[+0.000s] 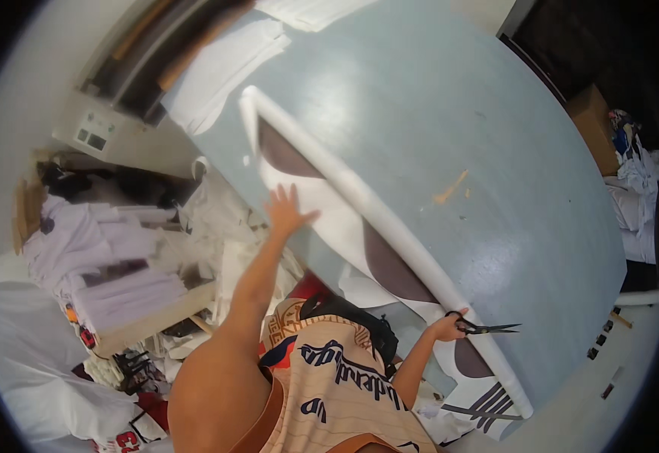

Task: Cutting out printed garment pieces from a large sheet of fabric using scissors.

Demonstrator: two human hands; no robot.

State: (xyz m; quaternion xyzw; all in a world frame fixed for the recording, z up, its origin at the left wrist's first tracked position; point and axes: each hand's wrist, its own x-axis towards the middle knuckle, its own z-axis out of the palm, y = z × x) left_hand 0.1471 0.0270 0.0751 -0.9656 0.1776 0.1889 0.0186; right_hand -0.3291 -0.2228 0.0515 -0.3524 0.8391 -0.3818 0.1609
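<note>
Along the near edge of the table lies a long white roll (381,214) of sheet material, running from the far left to the near right. Its unrolled part, a white sheet (335,219) with dark brown curved shapes, spreads toward me. My left hand (288,213) is on that sheet, fingers spread, holding nothing. In my right hand (444,330), beside the roll's near end, is a pair of black scissors (492,329), with the blades pointing right over the roll. Black stripes mark the sheet's near right corner. Whether the sheet is paper or cloth, I cannot tell.
The pale blue table (511,189) has an orange-brown mark on its top. White sheets (227,75) lie at its far left. Folded lilac fabric (103,241) is stacked on the left, with white scraps beside it. A cardboard box (592,128) stands past the right edge.
</note>
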